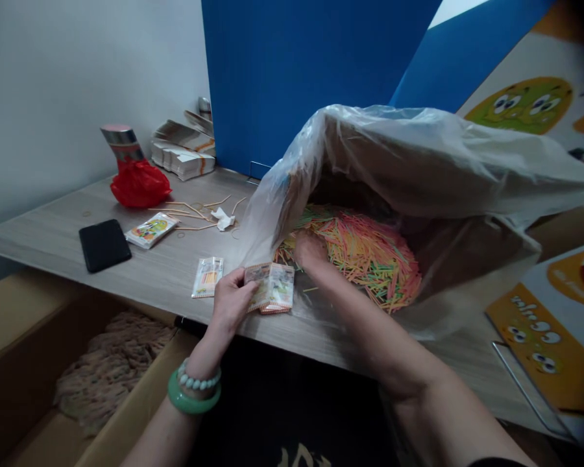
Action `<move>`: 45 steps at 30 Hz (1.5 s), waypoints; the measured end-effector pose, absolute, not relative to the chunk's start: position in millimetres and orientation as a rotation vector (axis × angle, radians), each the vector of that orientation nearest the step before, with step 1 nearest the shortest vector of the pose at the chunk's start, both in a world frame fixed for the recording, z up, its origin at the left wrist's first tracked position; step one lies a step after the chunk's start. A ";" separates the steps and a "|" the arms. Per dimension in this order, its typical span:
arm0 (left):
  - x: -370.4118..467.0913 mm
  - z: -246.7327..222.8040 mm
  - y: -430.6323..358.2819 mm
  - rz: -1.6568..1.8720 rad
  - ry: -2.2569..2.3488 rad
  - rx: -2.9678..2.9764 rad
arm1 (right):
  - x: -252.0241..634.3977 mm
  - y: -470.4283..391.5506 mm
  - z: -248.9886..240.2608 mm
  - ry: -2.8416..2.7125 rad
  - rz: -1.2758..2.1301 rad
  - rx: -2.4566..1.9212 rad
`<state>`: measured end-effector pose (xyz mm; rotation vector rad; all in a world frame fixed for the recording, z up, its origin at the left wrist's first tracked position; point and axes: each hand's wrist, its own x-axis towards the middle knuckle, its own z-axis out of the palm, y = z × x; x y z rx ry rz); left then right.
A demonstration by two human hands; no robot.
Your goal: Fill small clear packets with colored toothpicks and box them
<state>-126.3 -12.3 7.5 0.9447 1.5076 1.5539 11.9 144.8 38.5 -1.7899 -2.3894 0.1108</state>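
Observation:
My left hand [234, 295] is closed around small printed packets [270, 287] with checkered edges, thumb on top, at the table's front edge. One similar clear packet [207, 277] with a few sticks in it lies just left of that hand. A large heap of thin coloured sticks [365, 253], pink, yellow, orange and green, spills from a big clear plastic bag [282, 201]. At the heap's left side my right hand [310, 248] is curled down among the sticks. Its fingertips are hidden there. A loose stick [310, 289] lies on the table between the hands.
On the left of the table [43, 227] are a black flat pad [105, 245], a printed packet stack [152, 229], a red bag [140, 183], bent straws [189, 211] and folded cartons [182, 155]. An open cardboard box [160, 363] stands below. Printed cartons [549, 324] are at right.

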 end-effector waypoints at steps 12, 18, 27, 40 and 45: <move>-89.2 7.5 -17.3 1.459 1.332 1.031 | 109.7 83.6 7.3 -1.649 1.007 -1.072; -41.5 9.7 -11.0 1.306 1.146 1.516 | 103.6 46.5 -37.7 -1.792 1.010 -1.084; -42.3 2.5 -3.2 1.354 1.014 1.161 | 110.3 52.0 -28.1 -1.605 1.152 -0.996; -48.6 -3.1 -18.2 1.313 1.115 0.704 | 128.4 38.1 -28.1 -1.762 0.973 -1.029; -41.7 0.9 -22.8 1.328 1.147 0.767 | 133.9 31.8 -29.8 -1.834 1.023 -1.056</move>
